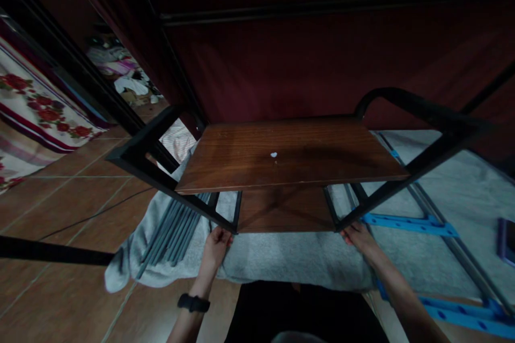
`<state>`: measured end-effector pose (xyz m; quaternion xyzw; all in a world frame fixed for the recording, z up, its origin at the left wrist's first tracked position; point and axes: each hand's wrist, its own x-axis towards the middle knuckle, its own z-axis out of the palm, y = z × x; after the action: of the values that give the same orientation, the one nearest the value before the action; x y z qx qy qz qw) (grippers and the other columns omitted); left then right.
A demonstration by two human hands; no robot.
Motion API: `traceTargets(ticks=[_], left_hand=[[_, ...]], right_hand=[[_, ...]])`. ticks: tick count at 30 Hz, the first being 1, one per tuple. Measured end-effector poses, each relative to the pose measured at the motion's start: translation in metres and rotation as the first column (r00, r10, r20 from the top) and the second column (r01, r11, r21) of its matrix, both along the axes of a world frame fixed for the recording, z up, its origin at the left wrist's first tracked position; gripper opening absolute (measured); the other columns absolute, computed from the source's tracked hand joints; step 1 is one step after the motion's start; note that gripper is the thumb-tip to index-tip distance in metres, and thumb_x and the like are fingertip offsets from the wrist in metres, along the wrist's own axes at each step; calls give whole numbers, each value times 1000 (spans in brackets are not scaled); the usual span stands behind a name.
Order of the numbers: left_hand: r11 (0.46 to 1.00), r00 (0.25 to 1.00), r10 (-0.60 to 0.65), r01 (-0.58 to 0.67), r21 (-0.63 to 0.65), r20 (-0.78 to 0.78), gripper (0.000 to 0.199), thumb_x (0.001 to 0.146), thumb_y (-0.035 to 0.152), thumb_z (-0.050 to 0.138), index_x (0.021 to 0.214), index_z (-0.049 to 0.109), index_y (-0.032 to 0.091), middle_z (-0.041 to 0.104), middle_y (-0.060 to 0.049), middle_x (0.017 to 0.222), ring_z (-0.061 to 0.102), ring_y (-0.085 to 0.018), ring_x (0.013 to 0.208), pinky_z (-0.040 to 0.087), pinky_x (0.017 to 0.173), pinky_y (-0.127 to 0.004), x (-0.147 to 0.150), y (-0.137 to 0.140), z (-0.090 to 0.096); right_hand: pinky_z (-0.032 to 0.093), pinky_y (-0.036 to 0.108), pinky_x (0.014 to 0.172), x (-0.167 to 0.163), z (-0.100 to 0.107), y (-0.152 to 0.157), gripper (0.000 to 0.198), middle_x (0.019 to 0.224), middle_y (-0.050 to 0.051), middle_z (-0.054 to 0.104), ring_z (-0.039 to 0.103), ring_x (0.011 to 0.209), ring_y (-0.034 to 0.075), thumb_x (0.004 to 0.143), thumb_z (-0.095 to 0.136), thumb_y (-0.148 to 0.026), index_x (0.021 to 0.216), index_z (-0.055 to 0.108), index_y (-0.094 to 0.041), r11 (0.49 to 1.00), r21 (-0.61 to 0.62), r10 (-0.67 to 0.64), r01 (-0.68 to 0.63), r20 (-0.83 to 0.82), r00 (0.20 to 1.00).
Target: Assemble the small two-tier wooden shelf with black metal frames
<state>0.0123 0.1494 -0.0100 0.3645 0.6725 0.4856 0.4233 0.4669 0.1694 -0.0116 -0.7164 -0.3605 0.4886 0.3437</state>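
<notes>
gripping with both hands, you have hold of the near lower corners of a shelf rack (298, 174), which spans the space between your fingers and rises beyond them. your left hand (218, 241) has its fingers curled together and clamped on the left corner of the black frame (235, 211); your right hand (356, 237) has its fingers clamped on the right corner, with some of the tips hidden. the lower board (284, 211) lies between your two sets of fingers and just beyond them, and the upper board (241, 150) is higher and farther off, with a small white mark (274, 155) near its middle. you cannot tell whether the rack rests fully on the grey blanket (289, 262) that spreads beneath your fingers. just left of your left fingers a row of grey tubes (173, 233) lies on that blanket, and behind those fingers a dark band (193, 303) circles your wrist. right of your right fingers are blue pieces (410, 223) joined to long tubes, with a dark phone-like object (507, 241) farther right. a dark red curtain (301, 64) hangs well beyond your fingers, past the rack.
</notes>
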Motion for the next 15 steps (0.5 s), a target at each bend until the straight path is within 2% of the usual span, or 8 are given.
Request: traceTargets(ticks=[4,8,12,15], left_hand=[[999,1000,-29,29,21,4,44,53,58,86,60,62,21,60,0,57,53,-16,56,44,55,-28,2,-5,6],[999,1000,-18,17,-32,-2,42,52,55,87,60,64,21,61,-1,56,55,-17,56,45,56,-29,5,-5,13],[1000,999,-17,17,5,41,45,50,58,89,58,64,21,62,-1,55,55,-16,56,45,55,-29,6,-6,14],[1000,999,23,-24,14,40,48,45,59,90,58,64,20,63,-1,55,55,-15,54,45,55,-28,6,-8,13]], right_hand=[[49,35,61,6,-4,-10,33,74,6,66,61,69,23,61,76,-54,72,64,-25,994,99,40,-38,-21,999],[48,34,57,5,-3,-6,29,67,5,64,57,61,20,60,74,-51,66,62,-25,997,69,30,-28,-17,999],[47,35,54,2,-1,2,27,63,5,63,56,58,21,64,73,-48,61,59,-26,1000,13,3,-3,5,1000],[49,35,58,5,-5,-3,26,68,5,64,58,62,21,66,73,-51,66,64,-26,998,61,16,-16,0,1000]])
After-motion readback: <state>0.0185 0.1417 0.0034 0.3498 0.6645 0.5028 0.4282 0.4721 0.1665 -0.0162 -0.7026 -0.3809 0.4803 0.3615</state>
